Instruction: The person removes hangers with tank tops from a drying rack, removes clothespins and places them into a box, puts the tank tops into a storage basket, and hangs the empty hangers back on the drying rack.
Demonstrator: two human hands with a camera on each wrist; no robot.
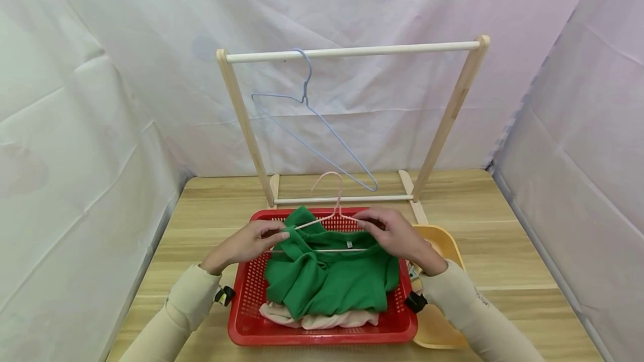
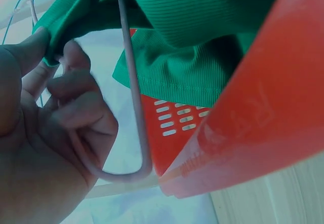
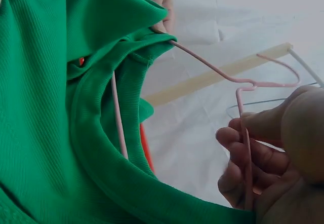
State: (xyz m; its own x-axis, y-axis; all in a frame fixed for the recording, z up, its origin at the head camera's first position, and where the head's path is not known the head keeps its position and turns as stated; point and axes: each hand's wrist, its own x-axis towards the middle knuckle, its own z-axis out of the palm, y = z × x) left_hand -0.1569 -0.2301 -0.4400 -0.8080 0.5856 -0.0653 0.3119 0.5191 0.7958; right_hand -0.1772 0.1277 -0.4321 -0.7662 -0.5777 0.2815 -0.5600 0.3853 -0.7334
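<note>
A green ribbed garment with a round neckline (image 1: 342, 281) lies bunched over a red plastic basket (image 1: 322, 340). Through its neck opening runs a pink wire hanger (image 1: 339, 203), hook upward. My left hand (image 1: 251, 242) pinches the green fabric near the neckline between thumb and forefinger. In the left wrist view, the other fingers (image 2: 83, 110) curl by the hanger's rounded end, which sticks out past the cloth. With the right hand (image 1: 394, 233) I grip the hanger's right arm; in the right wrist view thumb and fingers close on the wire (image 3: 247, 148) just beside the collar.
Behind the basket stands a wooden rack with a white top rail (image 1: 372, 51); a blue hanger (image 1: 338, 137) hangs from it. Beige cloth (image 1: 342, 320) lies beneath the green garment. A yellow basin (image 1: 435, 331) with small items sits at the basket's right, partly under the right forearm.
</note>
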